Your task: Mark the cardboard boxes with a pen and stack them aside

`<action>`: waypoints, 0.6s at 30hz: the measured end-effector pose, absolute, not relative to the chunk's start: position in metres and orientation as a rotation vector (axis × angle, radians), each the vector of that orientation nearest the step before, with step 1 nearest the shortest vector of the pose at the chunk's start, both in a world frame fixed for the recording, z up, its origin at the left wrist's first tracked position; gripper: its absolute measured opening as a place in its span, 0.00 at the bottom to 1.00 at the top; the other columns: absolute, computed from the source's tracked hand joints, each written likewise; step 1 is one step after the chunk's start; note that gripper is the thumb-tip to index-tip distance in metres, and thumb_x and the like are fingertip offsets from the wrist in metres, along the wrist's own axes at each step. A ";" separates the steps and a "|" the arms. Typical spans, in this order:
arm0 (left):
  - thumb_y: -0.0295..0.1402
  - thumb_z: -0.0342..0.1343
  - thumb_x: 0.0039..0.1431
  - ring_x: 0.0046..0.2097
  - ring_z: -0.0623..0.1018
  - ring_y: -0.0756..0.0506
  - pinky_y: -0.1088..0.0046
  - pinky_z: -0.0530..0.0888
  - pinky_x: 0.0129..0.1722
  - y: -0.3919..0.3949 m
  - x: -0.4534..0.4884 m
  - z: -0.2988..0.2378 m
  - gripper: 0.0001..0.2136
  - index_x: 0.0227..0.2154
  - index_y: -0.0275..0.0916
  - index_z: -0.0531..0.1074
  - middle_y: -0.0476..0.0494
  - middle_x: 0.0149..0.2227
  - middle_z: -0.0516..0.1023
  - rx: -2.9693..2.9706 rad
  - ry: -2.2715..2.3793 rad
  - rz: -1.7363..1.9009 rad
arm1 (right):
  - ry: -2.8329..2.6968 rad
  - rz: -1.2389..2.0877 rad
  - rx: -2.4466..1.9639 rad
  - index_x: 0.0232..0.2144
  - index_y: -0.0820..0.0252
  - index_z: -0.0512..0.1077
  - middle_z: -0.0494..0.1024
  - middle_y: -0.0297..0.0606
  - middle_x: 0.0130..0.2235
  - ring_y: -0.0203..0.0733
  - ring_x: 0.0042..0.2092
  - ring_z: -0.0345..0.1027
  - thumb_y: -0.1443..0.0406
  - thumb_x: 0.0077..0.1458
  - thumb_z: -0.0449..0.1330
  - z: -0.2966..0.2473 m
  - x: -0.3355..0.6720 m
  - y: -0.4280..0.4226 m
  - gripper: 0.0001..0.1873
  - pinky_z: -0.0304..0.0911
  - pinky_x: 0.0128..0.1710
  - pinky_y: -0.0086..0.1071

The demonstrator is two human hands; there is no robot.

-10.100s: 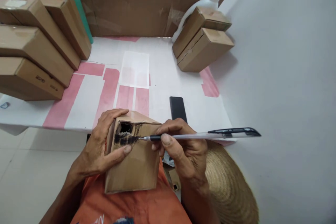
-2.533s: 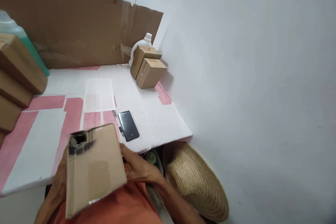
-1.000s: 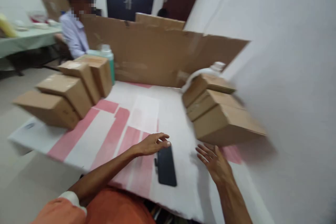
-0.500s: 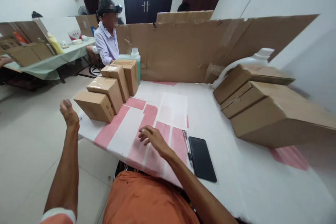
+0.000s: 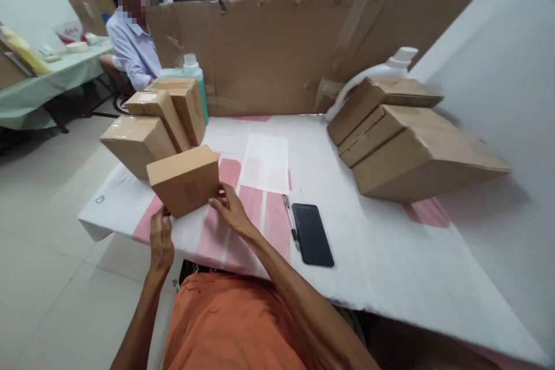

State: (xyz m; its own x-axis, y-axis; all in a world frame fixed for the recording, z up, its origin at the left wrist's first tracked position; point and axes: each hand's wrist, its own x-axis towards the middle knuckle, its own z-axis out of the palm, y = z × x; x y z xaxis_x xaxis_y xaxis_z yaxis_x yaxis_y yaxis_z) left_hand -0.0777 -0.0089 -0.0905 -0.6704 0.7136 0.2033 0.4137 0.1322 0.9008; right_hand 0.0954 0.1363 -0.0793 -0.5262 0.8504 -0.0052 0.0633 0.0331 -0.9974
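Note:
A small brown cardboard box (image 5: pixel 184 178) is lifted just above the table's front left part, tilted, and held between both hands. My left hand (image 5: pixel 161 235) grips its lower left corner with the fingers curled behind it. My right hand (image 5: pixel 230 208) presses its fingertips against the box's lower right edge. A row of three more cardboard boxes (image 5: pixel 150 125) leans just behind it on the left.
A black phone (image 5: pixel 312 233) and a pen (image 5: pixel 289 222) lie on the white and pink table cover (image 5: pixel 390 254). Three larger boxes (image 5: pixel 403 141) lean at the right by a white jug (image 5: pixel 390 66). A green bottle (image 5: pixel 193 72) and cardboard screen (image 5: pixel 277 52) stand behind. A person (image 5: pixel 132 40) sits beyond.
The marked box I held in my lap now leans with the stack at the right. Both hands swung to the left, and now hold one box lifted from the left row.

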 end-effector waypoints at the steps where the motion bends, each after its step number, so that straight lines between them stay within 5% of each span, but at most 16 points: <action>1: 0.68 0.42 0.68 0.60 0.76 0.33 0.46 0.71 0.64 -0.012 -0.069 -0.085 0.40 0.63 0.38 0.73 0.30 0.58 0.76 1.151 2.155 1.532 | -1.673 1.500 -0.948 0.67 0.53 0.69 0.72 0.48 0.64 0.55 0.63 0.66 0.53 0.62 0.64 -0.075 0.108 0.136 0.33 0.64 0.65 0.54; 5: 0.68 0.41 0.68 0.62 0.74 0.33 0.47 0.69 0.67 -0.021 -0.040 -0.056 0.41 0.65 0.39 0.74 0.32 0.58 0.76 1.470 2.154 1.460 | -1.603 1.303 -1.014 0.60 0.54 0.76 0.77 0.46 0.57 0.54 0.59 0.69 0.50 0.64 0.62 -0.054 0.157 0.129 0.26 0.64 0.63 0.54; 12: 0.63 0.38 0.73 0.66 0.70 0.32 0.49 0.69 0.68 -0.022 -0.003 -0.010 0.37 0.67 0.43 0.74 0.32 0.63 0.72 1.890 2.127 1.494 | -1.291 1.449 -0.933 0.55 0.53 0.78 0.79 0.42 0.59 0.52 0.63 0.69 0.46 0.68 0.58 -0.029 0.201 0.111 0.24 0.62 0.67 0.46; 18: 0.58 0.40 0.75 0.70 0.70 0.32 0.47 0.64 0.73 -0.024 0.008 0.021 0.31 0.70 0.53 0.71 0.40 0.68 0.71 1.950 1.936 1.661 | -1.218 1.510 -0.811 0.62 0.51 0.74 0.78 0.43 0.62 0.56 0.68 0.66 0.40 0.68 0.58 -0.013 0.216 0.099 0.32 0.61 0.69 0.50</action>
State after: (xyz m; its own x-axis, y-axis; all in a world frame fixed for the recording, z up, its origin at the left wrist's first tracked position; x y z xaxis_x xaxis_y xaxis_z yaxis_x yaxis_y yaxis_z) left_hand 0.0076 -0.0240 0.0208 -0.2607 0.6956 0.6695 0.7675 -0.2713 0.5808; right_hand 0.2157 0.0989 -0.0134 -0.2832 0.9556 0.0818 -0.2824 -0.0016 -0.9593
